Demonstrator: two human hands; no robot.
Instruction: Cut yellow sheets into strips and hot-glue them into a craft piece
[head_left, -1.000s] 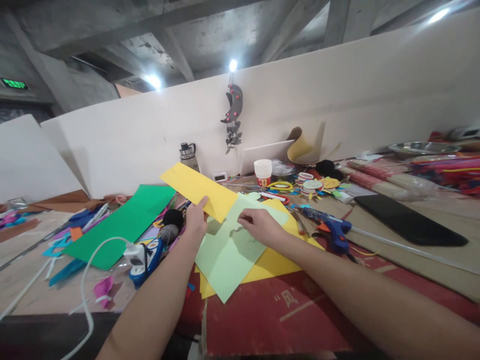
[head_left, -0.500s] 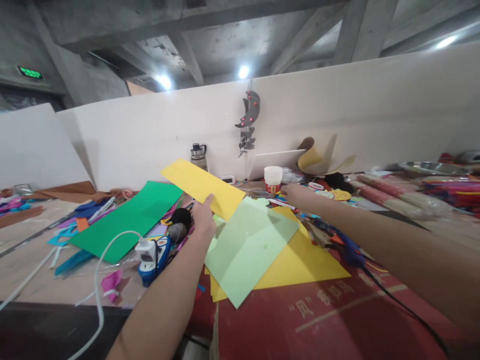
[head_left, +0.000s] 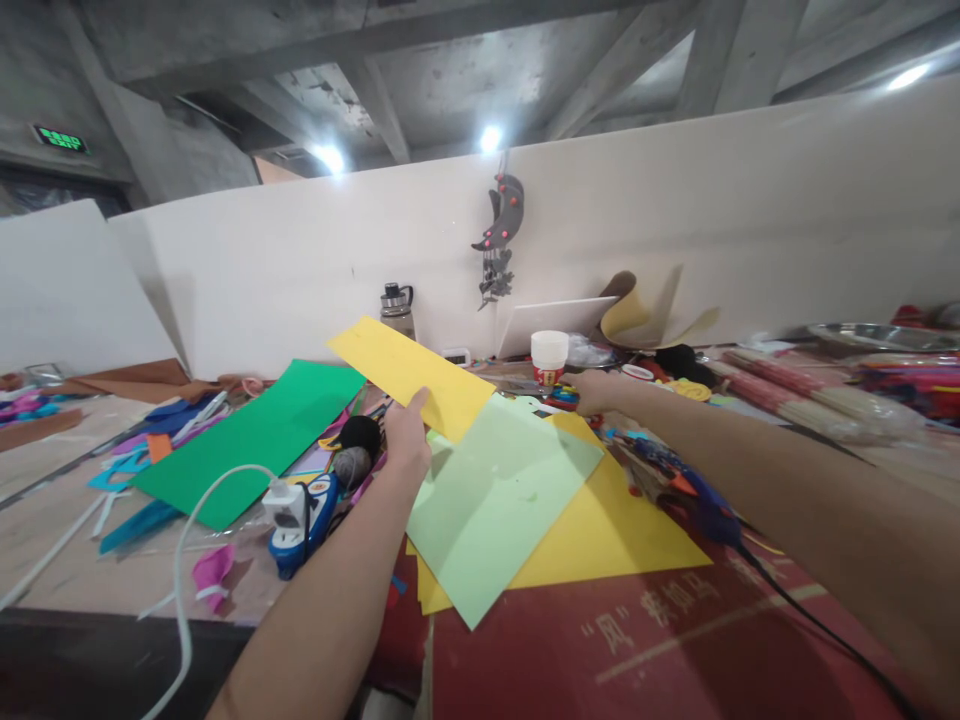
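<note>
My left hand (head_left: pixel 407 437) is closed on a strip of yellow paper (head_left: pixel 412 370), its thumb lying on top. The strip slants above the work surface. Beneath its lower end lies a pale green sheet (head_left: pixel 506 500), resting on larger yellow sheets (head_left: pixel 637 530). My right hand (head_left: pixel 596 390) reaches out past the sheets, just right of a white and red paper cup (head_left: pixel 549 357). Its fingers look bent at a small yellow, red and blue item (head_left: pixel 565 396), too small to name.
A green sheet (head_left: pixel 255 440) lies at left, near a blue power strip (head_left: pixel 300 530) with a white cable. A blue glue gun (head_left: pixel 709 510) with a black cord lies under my right forearm. A bottle (head_left: pixel 397 310) stands at the back. A red board (head_left: pixel 637 640) is in front.
My right hand has shifted slightly right and away from the cup, and the small coloured item now shows at its fingers. My left hand still holds the yellow strip.
</note>
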